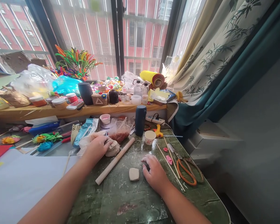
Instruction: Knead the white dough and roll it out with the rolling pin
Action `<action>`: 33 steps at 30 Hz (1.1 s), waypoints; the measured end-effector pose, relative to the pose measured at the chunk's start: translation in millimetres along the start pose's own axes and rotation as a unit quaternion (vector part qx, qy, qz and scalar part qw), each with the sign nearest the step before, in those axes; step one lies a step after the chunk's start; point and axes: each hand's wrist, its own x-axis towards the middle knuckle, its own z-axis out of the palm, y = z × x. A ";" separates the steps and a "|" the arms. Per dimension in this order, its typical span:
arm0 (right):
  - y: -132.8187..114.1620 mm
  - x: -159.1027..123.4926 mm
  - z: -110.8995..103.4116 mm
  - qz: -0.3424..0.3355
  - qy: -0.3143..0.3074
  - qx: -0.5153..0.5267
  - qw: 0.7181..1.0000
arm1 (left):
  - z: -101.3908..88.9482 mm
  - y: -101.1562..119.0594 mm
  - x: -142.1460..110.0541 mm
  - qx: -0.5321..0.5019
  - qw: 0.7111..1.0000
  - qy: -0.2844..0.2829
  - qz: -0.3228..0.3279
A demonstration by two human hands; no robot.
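My left hand (98, 145) has its fingers closed on a pale, crumbly lump of clay (113, 148) beside a crumpled plastic bag (84, 144). A wooden rolling pin (115, 161) lies slantwise between my arms. On a clear, powder-dusted sheet (118, 193) rests a small flat square of clay (134, 174). Just right of that square is my right hand (155, 169), palm down with curled fingers whose tips look dusty. Something dark shows under its palm, and I cannot tell whether it is an object or shadow.
Orange-handled scissors (186, 169), thin wooden sticks (170, 166) and pink scraps (169, 160) lie at the right. Farther back stand a paper cup (150, 137), a dark blue cylinder (140, 119) and a yellow glue gun (158, 130). White paper (37, 183) covers the left side.
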 end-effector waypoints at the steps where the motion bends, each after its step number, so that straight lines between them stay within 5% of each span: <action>1: -0.2 0.1 -0.4 0.000 0.000 0.001 1.000 | 0.6 -0.6 0.0 0.011 1.000 0.011 0.012; 15: -0.1 1.1 -1.5 -0.002 -0.003 0.009 1.000 | 5.4 -7.5 -6.4 -0.002 0.992 0.034 0.119; 26: -0.1 1.2 -0.9 -0.007 0.002 0.003 1.000 | -20.0 12.2 11.7 0.071 0.992 -0.038 0.098; 33: -1.3 1.2 -3.0 0.001 0.004 0.013 1.000 | -12.1 6.3 42.1 0.120 0.987 -0.091 0.062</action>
